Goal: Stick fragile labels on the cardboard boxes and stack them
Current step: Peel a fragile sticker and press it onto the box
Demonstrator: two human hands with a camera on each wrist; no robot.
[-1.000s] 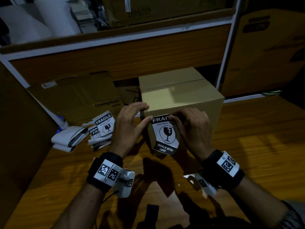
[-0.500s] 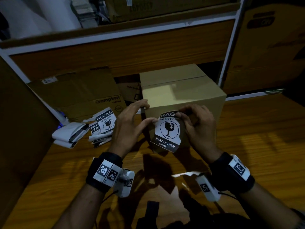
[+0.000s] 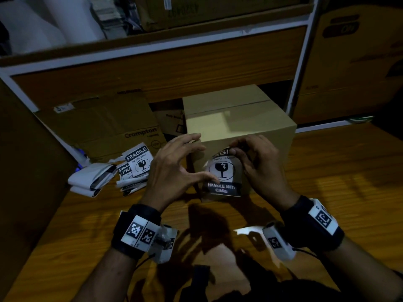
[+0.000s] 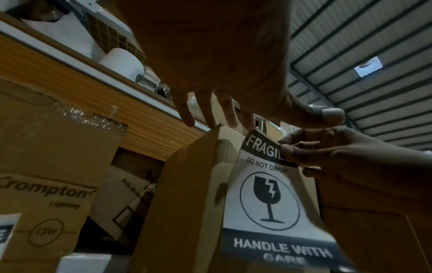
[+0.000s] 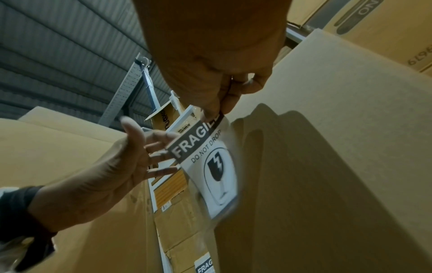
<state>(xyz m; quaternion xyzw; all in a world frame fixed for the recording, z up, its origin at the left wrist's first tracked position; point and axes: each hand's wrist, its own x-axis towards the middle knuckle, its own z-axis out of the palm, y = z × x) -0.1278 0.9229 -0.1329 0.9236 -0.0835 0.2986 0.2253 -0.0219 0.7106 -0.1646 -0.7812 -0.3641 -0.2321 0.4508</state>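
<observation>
Fragile label (image 3: 222,173): thin glossy paper, limp, lower edge curling free of front face of cardboard box (image 3: 237,125); likely light, prone to creasing, best held by top corners. Right hand (image 3: 259,168) pinches top right corner. Left hand (image 3: 174,171) spread, fingers straight, holding nothing, fingertips at box's top edge. Box: matte corrugated, stiff, taped seam, on wooden table (image 3: 338,182). Spare labels (image 3: 137,162) heaped to left.

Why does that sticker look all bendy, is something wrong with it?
The sticker isn't flat on the box yet. The right hand pinches its top corner, and its bottom edge curls away from the box's front. The left hand hovers open beside it. More stickers lie in a messy heap on the table.
</observation>
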